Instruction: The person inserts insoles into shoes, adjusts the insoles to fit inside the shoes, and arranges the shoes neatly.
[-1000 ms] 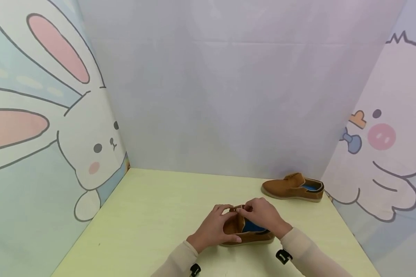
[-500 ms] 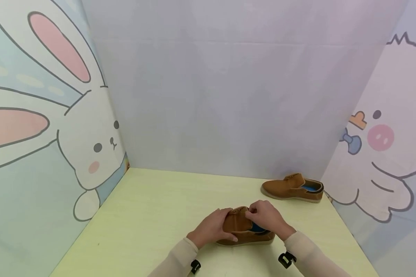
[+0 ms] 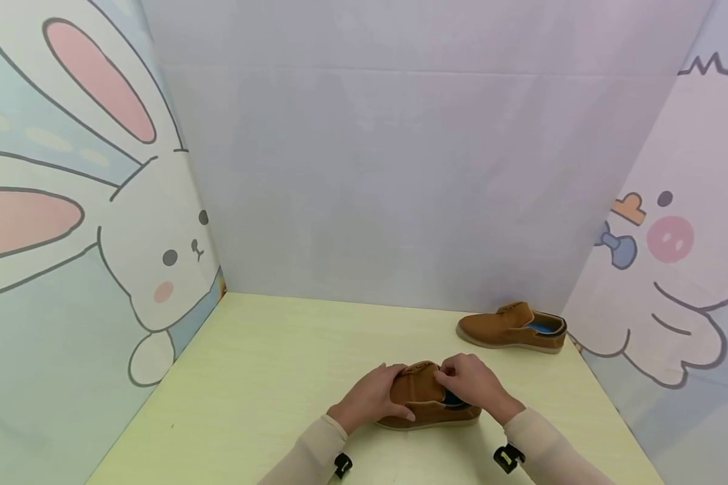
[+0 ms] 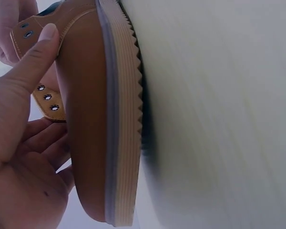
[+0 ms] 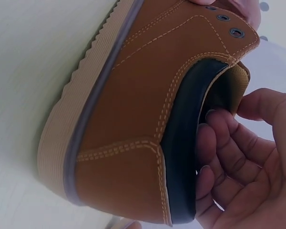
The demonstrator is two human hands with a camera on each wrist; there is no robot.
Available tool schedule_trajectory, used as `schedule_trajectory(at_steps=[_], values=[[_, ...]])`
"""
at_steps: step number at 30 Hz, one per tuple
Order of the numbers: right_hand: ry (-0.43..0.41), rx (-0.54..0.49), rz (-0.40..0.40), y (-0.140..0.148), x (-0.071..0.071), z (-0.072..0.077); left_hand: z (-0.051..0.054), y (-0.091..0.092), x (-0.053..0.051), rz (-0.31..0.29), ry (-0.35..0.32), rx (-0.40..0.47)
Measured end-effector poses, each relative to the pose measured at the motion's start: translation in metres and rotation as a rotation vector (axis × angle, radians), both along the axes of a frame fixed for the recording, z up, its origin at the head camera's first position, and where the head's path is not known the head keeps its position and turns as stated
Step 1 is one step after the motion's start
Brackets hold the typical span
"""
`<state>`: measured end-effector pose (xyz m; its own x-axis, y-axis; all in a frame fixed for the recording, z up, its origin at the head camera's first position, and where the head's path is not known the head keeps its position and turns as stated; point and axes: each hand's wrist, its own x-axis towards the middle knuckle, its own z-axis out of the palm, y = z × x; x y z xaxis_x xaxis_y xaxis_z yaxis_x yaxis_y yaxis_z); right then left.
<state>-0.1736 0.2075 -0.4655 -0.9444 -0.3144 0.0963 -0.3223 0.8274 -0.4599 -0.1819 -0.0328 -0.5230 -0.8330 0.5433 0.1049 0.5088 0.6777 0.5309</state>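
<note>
A brown leather shoe (image 3: 427, 414) with eyelets and a blue-lined opening stands on its sole, toe to the left. My left hand (image 3: 370, 397) grips its front part; in the left wrist view the thumb (image 4: 40, 55) lies over the near side and the other fingers wrap behind. At the opening, my right hand (image 3: 473, 382) pinches the tongue (image 5: 241, 81). In the right wrist view its thumb is outside the tongue, with fingertips inside the opening. No laces show in the visible eyelets (image 5: 237, 32).
A matching brown shoe (image 3: 503, 330) sits at the back right of the pale yellow table (image 3: 267, 364), near the wall. A grey backdrop (image 3: 376, 188) closes off the back, with cartoon-printed panels (image 3: 145, 283) on both sides.
My right hand has moved from the eyelets rightward to the tongue's top edge. The left hand has shifted slightly left along the shoe, and more of the upper now shows between the hands.
</note>
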Motion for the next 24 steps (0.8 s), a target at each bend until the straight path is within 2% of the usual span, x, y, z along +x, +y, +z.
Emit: schedule_trajectory(at_steps=[8, 13, 18, 24], values=[[0.021, 0.023, 0.039, 0.008, 0.0, 0.011, 0.003, -0.001, -0.002, -0.008, -0.035, 0.037], [0.024, 0.025, 0.167, 0.013, 0.0, 0.019, 0.001, -0.004, -0.005, -0.029, -0.02, 0.033], [-0.043, 0.146, 0.292, 0.013, -0.001, 0.02, 0.005, -0.013, -0.006, -0.04, -0.008, 0.013], [0.014, 0.297, 0.37, 0.003, -0.002, 0.013, 0.016, -0.034, -0.004, -0.008, -0.021, -0.018]])
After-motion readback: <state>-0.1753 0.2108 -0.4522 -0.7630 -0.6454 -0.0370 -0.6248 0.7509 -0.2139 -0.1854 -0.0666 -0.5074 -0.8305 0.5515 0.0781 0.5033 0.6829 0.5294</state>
